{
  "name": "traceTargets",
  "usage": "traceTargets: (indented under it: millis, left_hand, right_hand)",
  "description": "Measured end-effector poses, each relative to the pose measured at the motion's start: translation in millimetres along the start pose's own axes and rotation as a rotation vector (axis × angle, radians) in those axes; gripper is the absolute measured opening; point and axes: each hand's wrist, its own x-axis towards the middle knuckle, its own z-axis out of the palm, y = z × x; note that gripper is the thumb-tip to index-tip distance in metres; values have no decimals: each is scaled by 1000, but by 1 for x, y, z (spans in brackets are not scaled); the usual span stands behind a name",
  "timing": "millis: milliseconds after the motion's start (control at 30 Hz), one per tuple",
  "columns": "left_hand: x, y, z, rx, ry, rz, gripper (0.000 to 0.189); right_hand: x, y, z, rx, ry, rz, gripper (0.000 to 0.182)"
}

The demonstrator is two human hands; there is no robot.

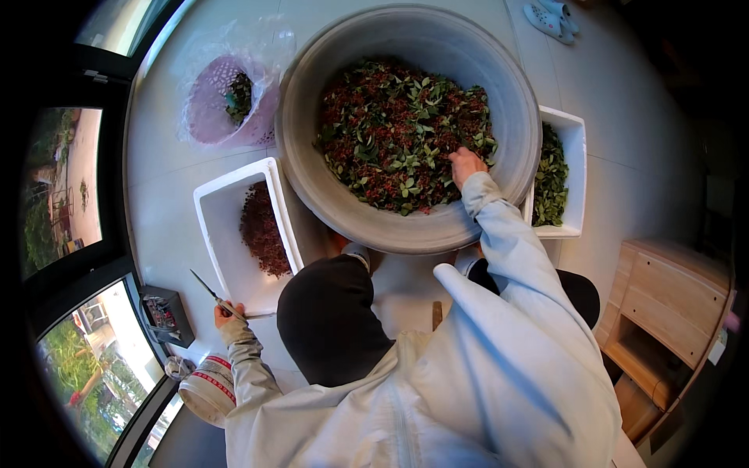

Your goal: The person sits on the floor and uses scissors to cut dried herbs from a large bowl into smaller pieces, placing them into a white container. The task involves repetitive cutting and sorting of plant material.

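Note:
A big grey round tub [503,175] holds a heap of leafy sprigs with small red berries [404,134]. My right hand [466,165] reaches over its near right side, fingers bent down at the sprigs; whether they grip one is hidden. At the lower left, my left hand [228,316] holds a pair of scissors [233,310], blades pointing up and left, beside a white foam box [225,234]. Dark red berry clusters [264,234] lie in that box. Right of the tub, another white foam box [576,175] contains green leaves [550,181].
A pink perforated basket [208,111] lined with clear plastic holds some leaves at the upper left. A white bucket [208,389] and a dark box of small items [167,316] stand near the windows. A wooden cabinet [667,298] is at the right, light-blue clogs [550,22] at the top.

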Motion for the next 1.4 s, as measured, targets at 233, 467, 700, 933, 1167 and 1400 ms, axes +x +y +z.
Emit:
traceTargets:
  millis: [233, 467, 700, 933, 1167, 1400]
  left_hand:
    - [-5, -11, 7, -101, 49, 54, 36]
    - [-6, 12, 14, -60, -10, 9, 36]
    - [13, -21, 8, 43, 29, 64, 36]
    - [-35, 54, 36, -124, 379, 355, 29]
    - [-190, 286, 50, -534, -553, 294, 20]
    - [-205, 324, 23, -439, -508, 592, 27]
  right_hand:
    - [-40, 3, 8, 1652, 332, 360, 10]
    - [-106, -25, -48, 2081, 302, 81, 16]
    - [-146, -68, -89, 1575, 567, 128, 19]
    - [-189, -99, -122, 1432, 598, 102, 16]
    - [-225, -184, -152, 1511, 282, -46, 12]
    - [-253, -288, -145, 1380, -86, -330, 14]
